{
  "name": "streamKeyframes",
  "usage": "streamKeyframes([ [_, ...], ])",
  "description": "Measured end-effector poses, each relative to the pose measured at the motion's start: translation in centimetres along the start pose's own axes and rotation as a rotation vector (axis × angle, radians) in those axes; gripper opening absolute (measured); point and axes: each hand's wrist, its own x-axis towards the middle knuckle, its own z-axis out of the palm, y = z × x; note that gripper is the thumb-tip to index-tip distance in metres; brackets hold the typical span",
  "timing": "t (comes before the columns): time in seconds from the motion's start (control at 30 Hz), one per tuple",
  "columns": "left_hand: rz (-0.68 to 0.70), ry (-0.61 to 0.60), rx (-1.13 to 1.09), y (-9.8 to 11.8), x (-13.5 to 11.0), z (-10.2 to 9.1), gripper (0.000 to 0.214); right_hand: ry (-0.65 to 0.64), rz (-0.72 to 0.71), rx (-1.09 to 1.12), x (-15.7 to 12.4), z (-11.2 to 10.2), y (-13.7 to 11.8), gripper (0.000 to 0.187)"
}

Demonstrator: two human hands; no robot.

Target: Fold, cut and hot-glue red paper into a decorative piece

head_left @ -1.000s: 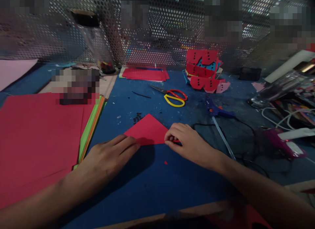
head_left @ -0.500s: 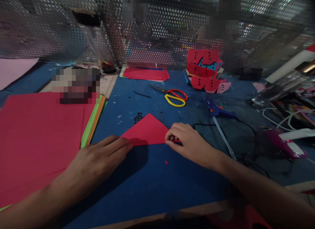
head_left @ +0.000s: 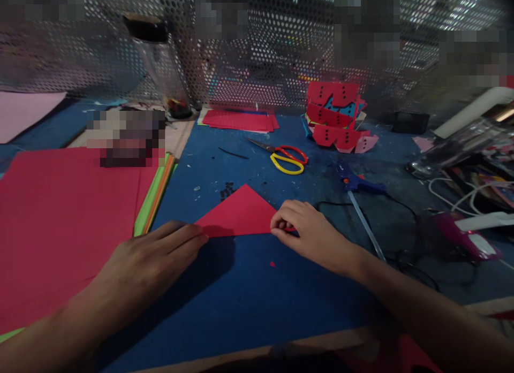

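Note:
A sheet of red paper (head_left: pixel 243 212), folded into a triangle, lies on the blue tabletop with its point facing away from me and its long straight edge towards me. At its left corner is my left hand (head_left: pixel 164 255), closed, the fingers together and the fingertips on the paper's edge. My right hand (head_left: pixel 305 228) pinches the right corner between curled fingers and thumb, hiding that corner. A tiny red paper scrap (head_left: pixel 272 264) lies just below the long edge.
Scissors (head_left: pixel 287 158) with red and yellow handles lie beyond the triangle. A blue glue gun (head_left: pixel 357 181) with its cord is on the right. Large red sheets (head_left: pixel 68 223) cover the left side. Cut red paper pieces (head_left: pixel 335 116) with black marks stand at the back.
My left hand has slid a little to the left along the long edge, uncovering more of the paper. My right hand keeps its pinch in nearly the same place.

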Motion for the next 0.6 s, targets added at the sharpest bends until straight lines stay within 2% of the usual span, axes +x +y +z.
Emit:
streamKeyframes([
  [0.27, -0.091, -0.053, 0.105, 0.8, -0.7, -1.0, 0.027, 0.002, 0.003, -0.002, 0.0, 0.0, 0.0, 0.006],
  [0.47, -0.086, -0.017, 0.184, 0.8, -1.8, -1.2, 0.029, 0.006, 0.005, -0.004, 0.0, 0.1, 0.0, 0.005],
  [0.6, -0.136, -0.022, 0.217, 0.7, -2.4, -1.0, 0.028, 0.004, 0.004, 0.001, 0.0, 0.1, 0.0, 0.006],
])
